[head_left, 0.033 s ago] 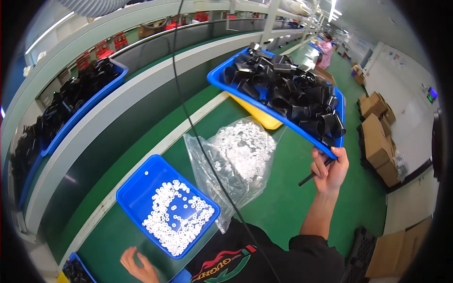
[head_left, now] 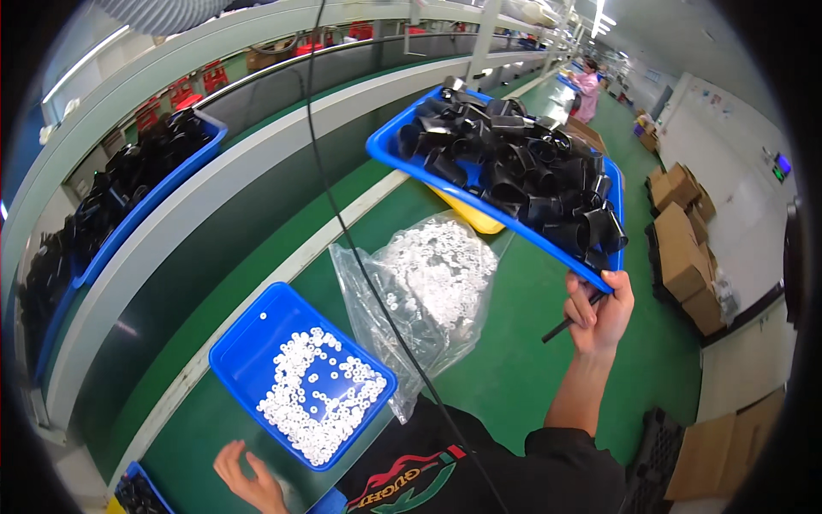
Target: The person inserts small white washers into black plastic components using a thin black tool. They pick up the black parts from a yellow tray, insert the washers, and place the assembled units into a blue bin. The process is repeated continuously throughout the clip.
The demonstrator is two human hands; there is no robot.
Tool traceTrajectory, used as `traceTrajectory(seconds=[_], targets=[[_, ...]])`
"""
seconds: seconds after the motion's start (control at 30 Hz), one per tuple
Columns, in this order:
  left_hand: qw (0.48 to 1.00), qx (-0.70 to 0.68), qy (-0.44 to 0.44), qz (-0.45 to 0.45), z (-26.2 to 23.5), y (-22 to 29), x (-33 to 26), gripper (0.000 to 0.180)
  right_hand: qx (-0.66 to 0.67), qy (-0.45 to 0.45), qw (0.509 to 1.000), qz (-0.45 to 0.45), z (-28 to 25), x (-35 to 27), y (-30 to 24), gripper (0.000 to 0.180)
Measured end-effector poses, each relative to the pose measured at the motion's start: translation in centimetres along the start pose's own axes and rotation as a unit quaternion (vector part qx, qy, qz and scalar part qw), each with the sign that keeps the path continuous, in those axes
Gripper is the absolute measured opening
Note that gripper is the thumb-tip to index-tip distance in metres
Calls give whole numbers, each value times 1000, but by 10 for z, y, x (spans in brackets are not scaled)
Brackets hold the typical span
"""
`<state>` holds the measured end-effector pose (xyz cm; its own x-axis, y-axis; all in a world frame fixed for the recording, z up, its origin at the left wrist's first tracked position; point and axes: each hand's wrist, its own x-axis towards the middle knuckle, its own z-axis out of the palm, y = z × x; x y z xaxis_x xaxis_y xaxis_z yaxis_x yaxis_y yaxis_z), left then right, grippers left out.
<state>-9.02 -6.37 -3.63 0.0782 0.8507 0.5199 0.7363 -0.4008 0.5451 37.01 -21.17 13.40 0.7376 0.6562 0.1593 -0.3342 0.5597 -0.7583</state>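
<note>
My right hand (head_left: 602, 313) is closed on the near right corner of a blue plastic tray (head_left: 548, 242). That tray is heaped with short black plastic tube-like parts (head_left: 514, 158) and sits tilted above a yellow container (head_left: 471, 210), which it mostly covers. A thin dark stick (head_left: 556, 331) also pokes out from the fingers of this hand. At the lower left my left hand (head_left: 248, 475) is held with fingers apart and nothing in it. Nearest to it lies a smaller blue tray (head_left: 248, 351), partly filled with small white rings (head_left: 321, 428).
A clear plastic bag (head_left: 441, 274) of white rings lies on the green worktop (head_left: 522, 317). A dark cable (head_left: 342, 223) hangs across the view. Blue bins of black parts (head_left: 154, 206) stand beyond the rail at left. Cardboard boxes (head_left: 682, 248) line the right; a person in pink (head_left: 586, 90) is far off.
</note>
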Motion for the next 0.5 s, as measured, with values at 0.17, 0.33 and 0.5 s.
traceTrajectory(seconds=[0.17,0.33,0.5], targets=[[949,-311,-48,9,27,63,64,26,51,-83,994,46,-12,-31,-13,44],[811,-559,-172,-29,16,129,104,63,73,-129,980,130,-4,-42,0,51],[640,-725,-234,-100,18,137,123,73,62,-184,967,163,2,-41,24,57]])
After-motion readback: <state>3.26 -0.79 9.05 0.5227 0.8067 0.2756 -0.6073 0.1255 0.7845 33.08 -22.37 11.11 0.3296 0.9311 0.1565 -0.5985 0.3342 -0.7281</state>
